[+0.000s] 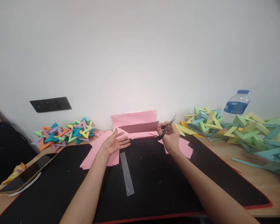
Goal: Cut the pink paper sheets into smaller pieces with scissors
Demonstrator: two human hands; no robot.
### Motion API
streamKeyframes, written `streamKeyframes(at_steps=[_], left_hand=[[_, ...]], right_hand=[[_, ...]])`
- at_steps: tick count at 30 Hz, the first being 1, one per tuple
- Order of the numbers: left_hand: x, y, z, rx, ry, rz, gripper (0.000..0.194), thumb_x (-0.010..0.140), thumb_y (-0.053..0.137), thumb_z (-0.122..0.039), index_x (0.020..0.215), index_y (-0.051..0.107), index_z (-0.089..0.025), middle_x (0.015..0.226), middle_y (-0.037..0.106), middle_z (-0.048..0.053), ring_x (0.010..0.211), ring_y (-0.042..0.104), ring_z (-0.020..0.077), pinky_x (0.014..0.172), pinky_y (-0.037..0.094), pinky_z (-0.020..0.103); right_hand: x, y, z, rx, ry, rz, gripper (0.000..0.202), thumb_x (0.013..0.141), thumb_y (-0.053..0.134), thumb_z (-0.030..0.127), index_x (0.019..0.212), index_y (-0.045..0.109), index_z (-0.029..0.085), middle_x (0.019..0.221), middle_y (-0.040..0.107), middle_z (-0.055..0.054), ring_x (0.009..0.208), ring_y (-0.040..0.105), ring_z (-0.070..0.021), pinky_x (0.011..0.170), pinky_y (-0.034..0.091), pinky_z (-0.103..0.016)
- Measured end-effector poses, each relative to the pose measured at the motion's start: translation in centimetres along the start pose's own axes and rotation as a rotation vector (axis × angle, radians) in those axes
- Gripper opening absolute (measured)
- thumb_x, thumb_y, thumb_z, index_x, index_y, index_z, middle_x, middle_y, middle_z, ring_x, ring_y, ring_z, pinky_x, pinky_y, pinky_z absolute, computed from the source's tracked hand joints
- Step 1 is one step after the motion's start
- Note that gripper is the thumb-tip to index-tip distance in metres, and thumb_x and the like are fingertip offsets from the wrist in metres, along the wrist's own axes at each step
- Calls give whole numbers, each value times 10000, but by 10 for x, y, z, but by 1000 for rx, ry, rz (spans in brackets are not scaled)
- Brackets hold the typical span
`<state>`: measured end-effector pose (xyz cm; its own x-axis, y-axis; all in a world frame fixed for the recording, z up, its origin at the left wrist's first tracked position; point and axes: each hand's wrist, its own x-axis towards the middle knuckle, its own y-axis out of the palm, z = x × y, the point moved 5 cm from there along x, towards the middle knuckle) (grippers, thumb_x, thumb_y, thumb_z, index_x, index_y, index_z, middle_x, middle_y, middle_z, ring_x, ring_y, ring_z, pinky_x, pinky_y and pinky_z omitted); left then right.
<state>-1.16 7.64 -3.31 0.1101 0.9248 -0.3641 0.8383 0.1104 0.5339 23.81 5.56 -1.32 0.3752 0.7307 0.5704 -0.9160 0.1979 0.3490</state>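
My left hand [116, 142] is palm up with its fingers spread, over the edge of the left stack of pink paper sheets [96, 151]. My right hand [170, 135] holds black-handled scissors [166, 127], blades pointing up and to the right. Its fingertips are at the right end of an upright pink sheet [141, 127] in front of a clear wrapper of pink paper [135, 117]. More pink pieces [184, 147] lie beneath and beside my right hand. A clear ruler [127, 174] rests on the black mat [154, 193].
Colourful folded-paper stars [52, 137] stand at the left by the wall, near a phone [29, 174]. At the right are green, yellow and blue paper stars [205, 121] and a bottle with a blue cap [237, 102]. Yellow strips [183, 129] lie behind my right hand.
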Motion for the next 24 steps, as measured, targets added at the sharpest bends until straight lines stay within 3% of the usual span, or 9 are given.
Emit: streamKeyframes(at_steps=[3,8,12,19,24], left_hand=[[-5,14,11,24,-99,151,477,752,667,-370,1062,517,-39,1076,582,308,1015,600,395,815,513,488],[-4,14,9,57,63,86,185,706,672,-20,882,628,-55,790,703,138,697,692,211,719,565,284],[-3,13,0,12,214,65,222,686,621,80,805,636,-108,741,714,61,685,685,145,703,556,207],[-7,10,-16,-71,428,38,256,655,654,57,813,623,-142,837,718,44,805,679,150,766,539,235],[-10,11,-18,-57,425,60,239,590,703,43,605,559,-148,645,675,6,708,660,145,782,510,308]], right_hand=[[-1,4,2,-6,-16,48,263,645,655,248,799,445,209,782,537,-2,754,530,-136,683,462,-290],[-2,8,0,36,17,96,251,659,650,244,795,442,208,798,555,-16,780,547,-146,701,462,-291],[-2,9,-12,66,127,109,342,625,709,293,833,453,205,863,595,-31,801,573,-159,743,490,-327],[-7,16,-28,287,460,159,368,678,690,455,842,494,189,747,615,-16,711,626,-157,694,541,-338],[-17,17,-38,233,653,205,331,729,664,451,856,534,174,786,658,-59,708,646,-168,652,561,-323]])
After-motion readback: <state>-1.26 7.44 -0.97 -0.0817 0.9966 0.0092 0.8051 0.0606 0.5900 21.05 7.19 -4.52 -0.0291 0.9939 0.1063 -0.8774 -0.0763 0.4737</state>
